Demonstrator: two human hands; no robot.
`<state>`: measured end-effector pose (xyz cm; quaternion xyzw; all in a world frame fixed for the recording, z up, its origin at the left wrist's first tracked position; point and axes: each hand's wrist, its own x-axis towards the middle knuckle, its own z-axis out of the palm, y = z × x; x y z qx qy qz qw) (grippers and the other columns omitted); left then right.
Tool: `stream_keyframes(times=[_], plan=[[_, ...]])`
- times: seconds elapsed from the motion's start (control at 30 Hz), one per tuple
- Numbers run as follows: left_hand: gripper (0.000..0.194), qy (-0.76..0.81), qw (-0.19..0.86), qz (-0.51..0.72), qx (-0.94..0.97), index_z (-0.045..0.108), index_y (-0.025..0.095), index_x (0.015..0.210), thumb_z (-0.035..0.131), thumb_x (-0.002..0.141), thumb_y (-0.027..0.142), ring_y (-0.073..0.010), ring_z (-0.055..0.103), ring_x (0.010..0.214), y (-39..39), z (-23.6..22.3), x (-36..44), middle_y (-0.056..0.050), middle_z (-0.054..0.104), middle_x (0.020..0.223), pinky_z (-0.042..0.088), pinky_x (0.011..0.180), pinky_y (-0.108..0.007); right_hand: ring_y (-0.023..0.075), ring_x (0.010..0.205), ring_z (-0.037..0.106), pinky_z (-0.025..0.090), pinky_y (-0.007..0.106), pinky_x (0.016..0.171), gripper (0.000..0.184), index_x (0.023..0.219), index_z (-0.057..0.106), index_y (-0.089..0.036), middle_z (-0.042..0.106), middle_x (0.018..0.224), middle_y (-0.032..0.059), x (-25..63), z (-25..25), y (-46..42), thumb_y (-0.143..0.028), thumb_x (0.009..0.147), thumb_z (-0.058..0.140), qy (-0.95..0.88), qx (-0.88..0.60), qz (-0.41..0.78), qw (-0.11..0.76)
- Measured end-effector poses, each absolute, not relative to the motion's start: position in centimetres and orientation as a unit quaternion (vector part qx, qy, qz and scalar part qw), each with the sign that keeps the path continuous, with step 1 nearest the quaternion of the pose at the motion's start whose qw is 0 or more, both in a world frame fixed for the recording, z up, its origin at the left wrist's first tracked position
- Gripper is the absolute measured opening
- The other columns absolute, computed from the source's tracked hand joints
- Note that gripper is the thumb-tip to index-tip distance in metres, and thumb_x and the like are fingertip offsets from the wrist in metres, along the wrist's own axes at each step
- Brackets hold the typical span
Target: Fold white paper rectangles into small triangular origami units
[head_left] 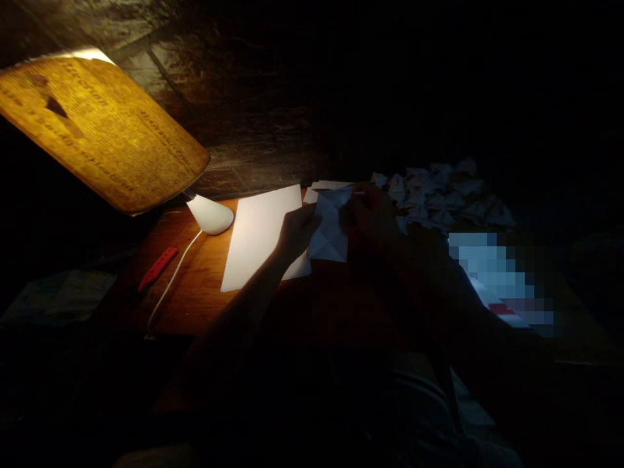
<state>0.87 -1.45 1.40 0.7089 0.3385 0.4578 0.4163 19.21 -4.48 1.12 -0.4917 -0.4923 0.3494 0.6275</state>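
Observation:
A creased piece of white paper [331, 237] is held up between both hands, its fold lines crossing near the middle. My left hand [298, 229] pinches it along its left side. At the upper right edge my right hand [373, 211] grips the same paper, its fingers dim in shadow. Beneath and left of them lies a stack of plain white sheets [260, 237] on the wooden table [195, 289]. Smaller white paper pieces [336, 184] rest just behind the held paper.
A lamp with a printed yellow shade [121, 136] and white base [212, 216] stands at left, its cord running to the front edge. Near it lies a red utility knife [158, 268]. Several folded paper shapes [439, 195] are heaped at back right, behind a glowing, pixelated screen [497, 273].

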Motion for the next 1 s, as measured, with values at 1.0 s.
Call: stream_keyframes(times=[1.0], plan=[[0.029, 0.314, 0.424, 0.457, 0.716, 0.086, 0.023, 0.105, 0.067, 0.083, 0.020, -0.0204, 0.076, 0.094, -2.6, 2.7, 0.6, -0.006, 0.083, 0.102, 0.060, 0.085, -0.032, 0.0137, 0.060, 0.057, 0.046, 0.025, 0.055, 0.014, 0.081, 0.071, -0.021, 0.061, 0.066, -0.0004, 20.4, 2.2, -4.6, -0.034, 0.082, 0.065, -0.415, -0.470, 0.483, 0.611]])
